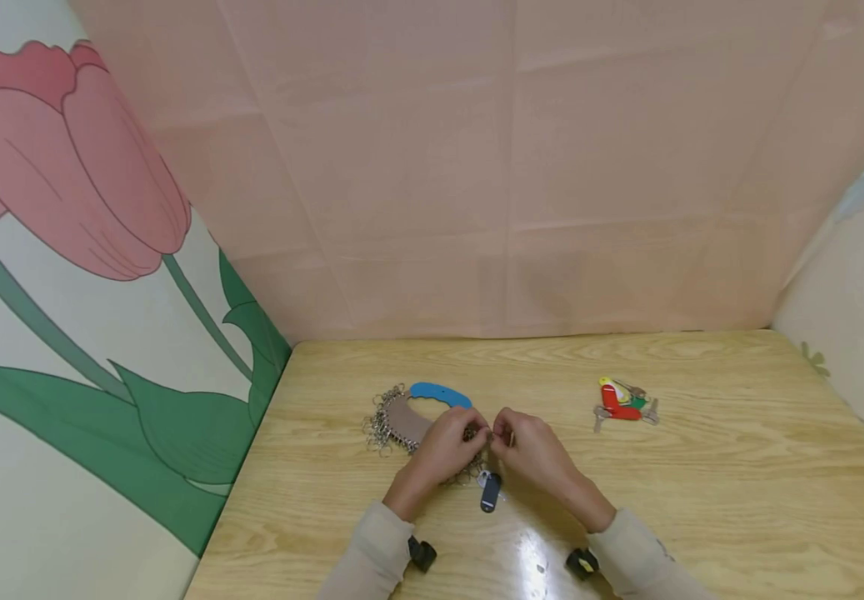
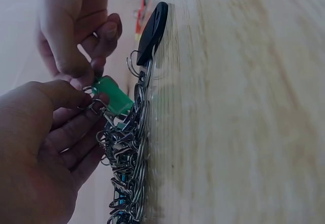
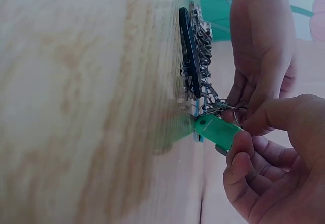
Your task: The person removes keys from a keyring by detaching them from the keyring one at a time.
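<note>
A curved brown key holder [image 1: 407, 423] with a blue handle [image 1: 439, 392] lies on the table, many small metal rings and clasps [image 2: 124, 168] along its edge. My left hand [image 1: 446, 450] is over its right end and pinches a small metal ring [image 3: 238, 115] between thumb and finger. My right hand [image 1: 540, 457] faces it, fingertips almost meeting, and pinches a green key tag [image 3: 218, 131] at one end. The fingers partly cover the tag's end and ring. Just below the hands, a black key tag [image 1: 490, 493] hangs off the holder onto the table.
Farther right on the wooden table [image 1: 746, 450] lies a small group of keys with red [image 1: 619, 407], yellow and green tags. A pink cloth wall [image 1: 417, 208] rises behind the table. Black straps [image 1: 581, 563] are at both wrists.
</note>
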Demonstrator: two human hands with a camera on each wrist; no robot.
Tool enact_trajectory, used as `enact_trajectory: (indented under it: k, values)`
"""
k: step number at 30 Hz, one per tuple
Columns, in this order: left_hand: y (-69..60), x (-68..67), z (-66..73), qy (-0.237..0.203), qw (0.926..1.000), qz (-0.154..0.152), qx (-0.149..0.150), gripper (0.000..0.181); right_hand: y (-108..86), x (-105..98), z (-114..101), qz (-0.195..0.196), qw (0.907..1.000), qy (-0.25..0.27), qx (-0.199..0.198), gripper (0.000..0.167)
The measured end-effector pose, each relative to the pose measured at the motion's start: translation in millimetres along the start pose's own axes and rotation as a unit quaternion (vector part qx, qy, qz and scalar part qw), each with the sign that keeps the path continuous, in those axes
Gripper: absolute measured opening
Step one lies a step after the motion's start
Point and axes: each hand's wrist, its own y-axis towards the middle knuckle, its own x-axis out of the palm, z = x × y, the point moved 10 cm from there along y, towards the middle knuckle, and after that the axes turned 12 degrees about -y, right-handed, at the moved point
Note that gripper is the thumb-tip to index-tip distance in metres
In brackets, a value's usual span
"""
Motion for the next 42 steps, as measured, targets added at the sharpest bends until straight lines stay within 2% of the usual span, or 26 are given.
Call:
enact_trajectory:
  k: [7, 19, 35, 42]
  values:
    - [-0.3, 0.0, -0.6, -0.007, 1.0000, -0.006, 0.002, 0.012, 0.8, 2, 2, -0.009, 0.9996, -0.021, 0.015, 0.013]
    - [-0.5, -0.1, -0.1, -0.005, 0.9999, -0.005, 0.008, 0.014, 2.3, -2, -1, 0.010, 0.9982, -0.059, 0.007, 0.014]
    - [0.0, -1.6, -0.6, -0.002, 1.0000, 0.001, -0.005, 0.011, 1.1, -6, -7, 0.029, 0.9977, -0.055, -0.027, 0.012]
    - [0.4, -1.8, -1.8, 0.003, 1.0000, 0.003, -0.006, 0.011, 1.0, -10, -6, 0.028, 0.9984, -0.041, -0.026, 0.009]
